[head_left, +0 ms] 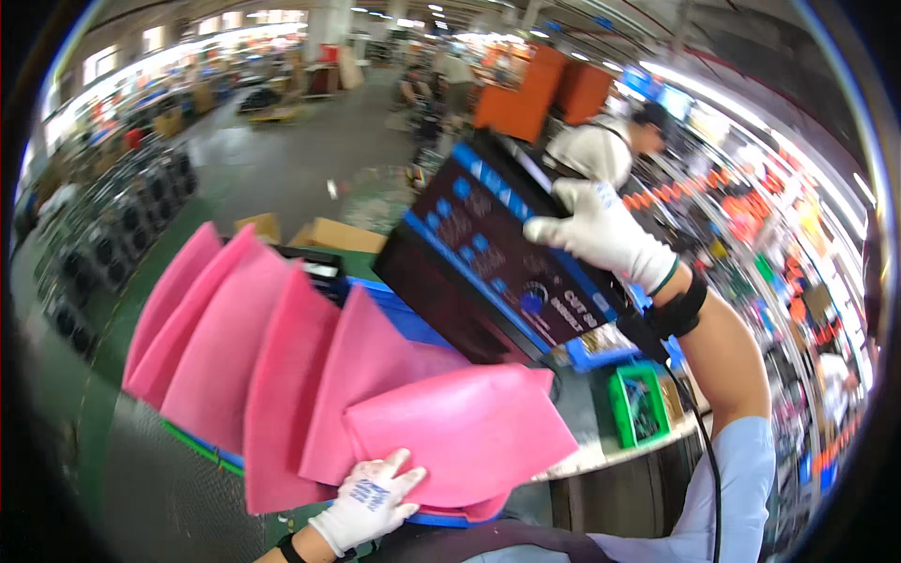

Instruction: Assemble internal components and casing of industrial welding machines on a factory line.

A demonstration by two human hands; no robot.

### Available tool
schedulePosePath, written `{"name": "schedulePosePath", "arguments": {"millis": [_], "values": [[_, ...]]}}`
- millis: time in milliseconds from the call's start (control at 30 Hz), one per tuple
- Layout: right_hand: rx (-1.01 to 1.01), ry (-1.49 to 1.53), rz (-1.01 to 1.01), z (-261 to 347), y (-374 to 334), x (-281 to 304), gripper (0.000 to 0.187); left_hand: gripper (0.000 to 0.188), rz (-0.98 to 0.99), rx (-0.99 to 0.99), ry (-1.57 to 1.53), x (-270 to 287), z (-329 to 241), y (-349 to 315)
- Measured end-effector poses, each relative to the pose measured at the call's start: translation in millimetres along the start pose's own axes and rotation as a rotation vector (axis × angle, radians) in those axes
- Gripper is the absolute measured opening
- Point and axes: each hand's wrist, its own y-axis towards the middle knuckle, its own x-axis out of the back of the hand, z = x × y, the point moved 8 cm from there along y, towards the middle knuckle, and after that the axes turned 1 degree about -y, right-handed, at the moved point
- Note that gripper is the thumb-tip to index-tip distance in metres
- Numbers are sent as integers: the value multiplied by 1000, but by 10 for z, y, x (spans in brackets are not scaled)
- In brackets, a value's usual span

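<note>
A black box-shaped machine [469,253] with a blue-striped control panel and a knob stands tilted in mid-view. My right hand [601,235], in a white glove, grips its upper right edge, thumb across the front panel. Several pink foam sheets [221,352] stand in a row at the left, leaning in a blue crate [399,310]. On the nearest folded pink sheet [460,413] lies my left hand [371,497], also gloved, fingers spread over its lower edge. The machine's underside is partly hidden behind the pink sheets.
A green bin [641,405] of small parts sits on the bench at the right. Cardboard flaps [343,235] rise behind the crate. A co-worker [601,150] stands beyond the machine. Rows of dark units [108,249] line the floor at the far left. A black cable [710,460] hangs along my right arm.
</note>
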Motion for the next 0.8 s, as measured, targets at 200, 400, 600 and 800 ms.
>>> {"name": "schedulePosePath", "arguments": {"millis": [200, 400, 600, 800], "values": [[-330, 231, -382, -935, -1420, 669, 42, 51, 64, -121, 139, 56, -150, 46], [-665, 799, -566, -1690, -3039, -31, 35, 25, -252, 145, -137, 902, -258, 119], [-850, 1368, -719, -2266, -3809, -1015, 28, 23, -532, 87, 550, 1771, -225, 771], [-807, 1579, -720, -2541, -4094, -1674, 32, 43, -699, 403, 1147, 2165, -120, 1692]]}}
